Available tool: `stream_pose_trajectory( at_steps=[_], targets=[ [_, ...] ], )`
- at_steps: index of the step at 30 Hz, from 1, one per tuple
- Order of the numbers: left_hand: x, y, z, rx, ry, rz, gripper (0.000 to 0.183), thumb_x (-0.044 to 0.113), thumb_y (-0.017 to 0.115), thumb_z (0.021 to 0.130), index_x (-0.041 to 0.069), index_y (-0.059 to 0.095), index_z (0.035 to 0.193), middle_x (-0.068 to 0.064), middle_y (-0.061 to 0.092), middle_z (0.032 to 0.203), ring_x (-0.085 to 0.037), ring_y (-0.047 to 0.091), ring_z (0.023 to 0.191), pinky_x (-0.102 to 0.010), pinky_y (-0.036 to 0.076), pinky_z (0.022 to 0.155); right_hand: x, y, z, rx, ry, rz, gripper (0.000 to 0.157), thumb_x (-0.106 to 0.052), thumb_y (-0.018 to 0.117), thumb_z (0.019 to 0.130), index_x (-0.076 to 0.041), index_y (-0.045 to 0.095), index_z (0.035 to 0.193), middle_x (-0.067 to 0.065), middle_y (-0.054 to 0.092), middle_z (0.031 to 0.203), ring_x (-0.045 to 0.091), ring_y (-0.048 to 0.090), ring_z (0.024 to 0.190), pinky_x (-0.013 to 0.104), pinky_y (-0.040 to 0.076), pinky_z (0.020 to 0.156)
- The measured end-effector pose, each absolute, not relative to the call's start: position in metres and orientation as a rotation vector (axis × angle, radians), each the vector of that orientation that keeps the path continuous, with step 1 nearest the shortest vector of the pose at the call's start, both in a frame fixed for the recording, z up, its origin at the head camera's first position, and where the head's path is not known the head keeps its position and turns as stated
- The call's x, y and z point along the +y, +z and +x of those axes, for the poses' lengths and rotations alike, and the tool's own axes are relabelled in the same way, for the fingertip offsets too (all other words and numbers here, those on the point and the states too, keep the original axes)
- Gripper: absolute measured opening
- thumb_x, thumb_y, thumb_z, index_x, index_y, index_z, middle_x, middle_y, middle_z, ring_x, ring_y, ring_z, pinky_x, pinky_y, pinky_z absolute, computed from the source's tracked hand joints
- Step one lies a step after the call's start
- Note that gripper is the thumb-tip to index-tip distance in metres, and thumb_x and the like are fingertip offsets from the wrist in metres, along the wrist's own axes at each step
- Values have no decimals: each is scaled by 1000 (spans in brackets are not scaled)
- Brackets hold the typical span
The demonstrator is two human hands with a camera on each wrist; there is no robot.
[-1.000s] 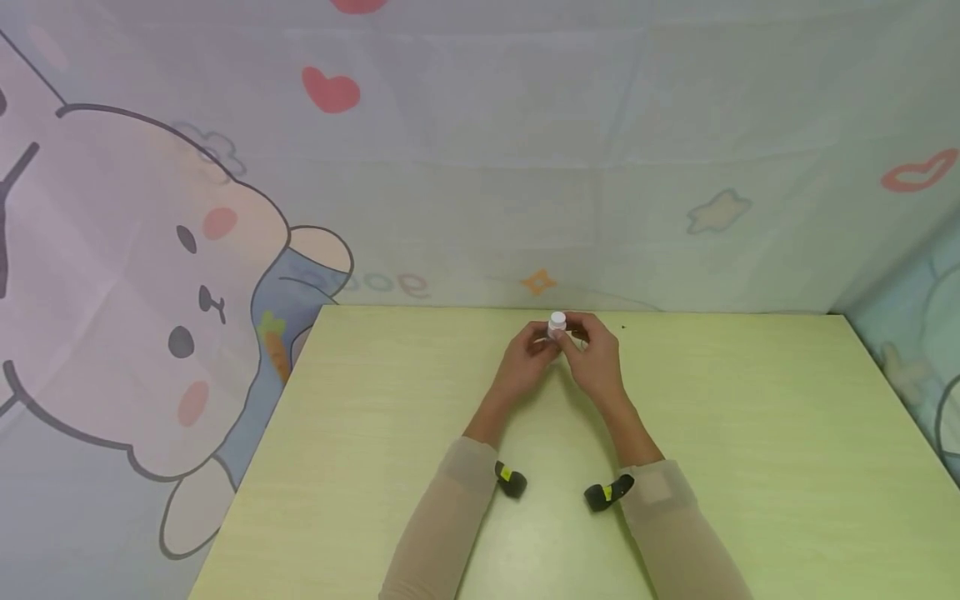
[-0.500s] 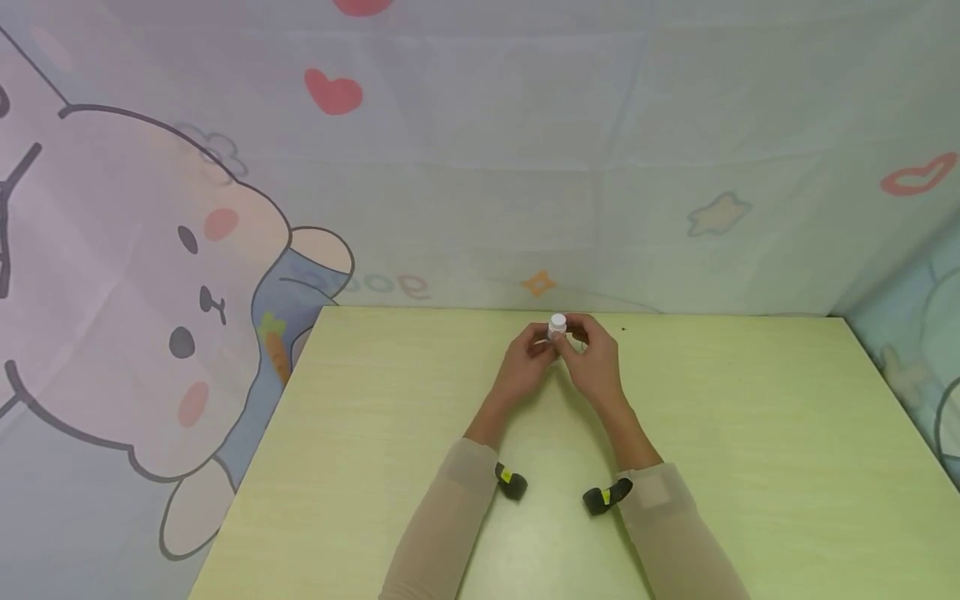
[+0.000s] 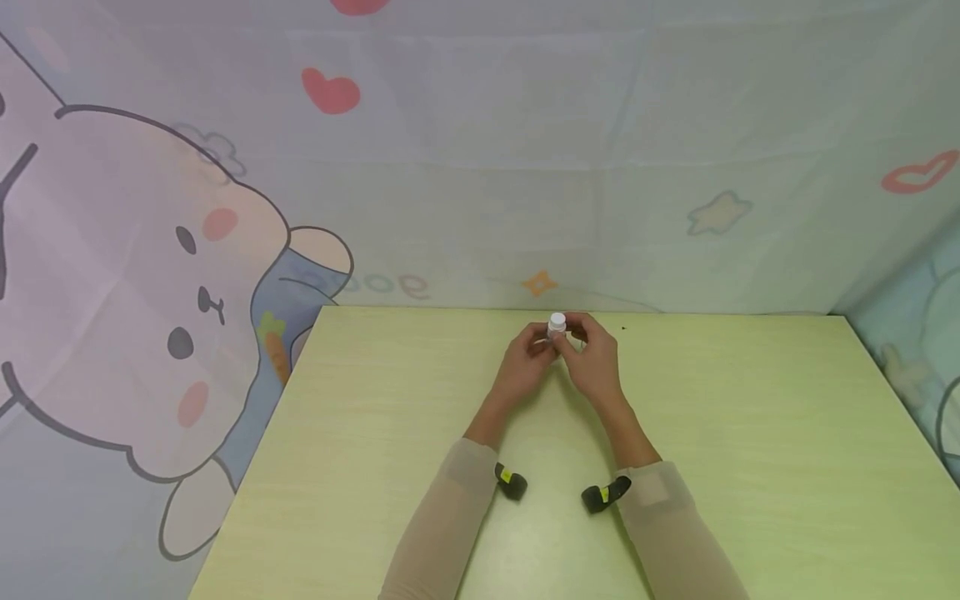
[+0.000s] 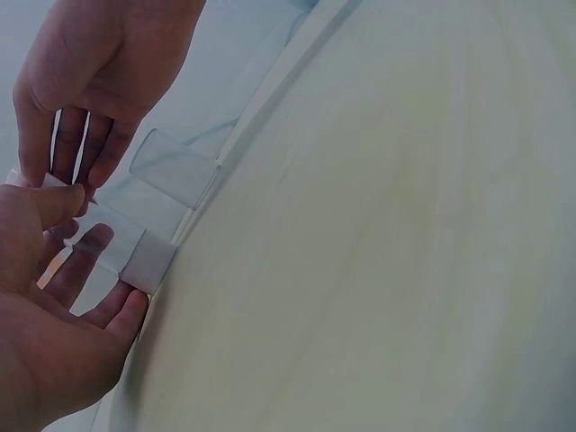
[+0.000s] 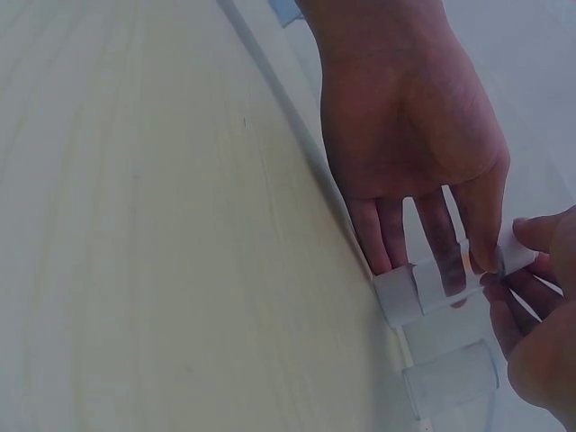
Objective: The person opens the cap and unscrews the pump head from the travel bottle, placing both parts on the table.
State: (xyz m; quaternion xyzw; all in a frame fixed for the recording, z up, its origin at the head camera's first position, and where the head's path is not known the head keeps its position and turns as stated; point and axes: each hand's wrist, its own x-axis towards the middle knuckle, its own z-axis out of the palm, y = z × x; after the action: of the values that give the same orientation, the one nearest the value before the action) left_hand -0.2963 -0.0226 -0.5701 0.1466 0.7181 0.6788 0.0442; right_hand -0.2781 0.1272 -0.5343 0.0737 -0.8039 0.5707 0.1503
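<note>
Left of centre in the head view, the left hand (image 3: 528, 354) grips the clear tube (image 3: 556, 333) from below, its thumb and fingers curled around the body; the left wrist view shows this hand (image 4: 49, 297) at lower left with the tube's clear wall (image 4: 171, 166) beyond it. The tube sits just above centre of the frame, raised off the table (image 3: 750, 433) near its far edge, white cap (image 3: 557, 320) uppermost. To the right, the right hand (image 3: 596, 354) pinches the tube near the cap; the right wrist view shows this hand (image 5: 549, 324) at lower right, fingertips on the white end (image 5: 513, 256). Judgement: the work is best done by holding the body steady and turning only the cap, keeping the tube upright and the pinch light.
</note>
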Motion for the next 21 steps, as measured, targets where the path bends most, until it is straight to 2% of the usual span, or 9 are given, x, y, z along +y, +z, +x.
stream_pose_trajectory(
  at_steps=[10,21],
  targets=[
    [-23,-571,-297,2208,2063,475,32,12,67,106,5,61,137,-13,62,143,-31,63,132,-34,55,107,129,-537,-278,-2328,1600,243,29,-14,73,103,0,68,128,18,72,123,33,66,119,47,54,108],
    [-24,-568,-295,2181,2069,486,33,13,65,108,6,59,139,-12,61,144,-30,62,132,-33,56,107,130,-536,-279,-2359,1584,246,30,-15,71,104,0,68,130,18,72,124,33,65,121,47,53,109]
  ],
)
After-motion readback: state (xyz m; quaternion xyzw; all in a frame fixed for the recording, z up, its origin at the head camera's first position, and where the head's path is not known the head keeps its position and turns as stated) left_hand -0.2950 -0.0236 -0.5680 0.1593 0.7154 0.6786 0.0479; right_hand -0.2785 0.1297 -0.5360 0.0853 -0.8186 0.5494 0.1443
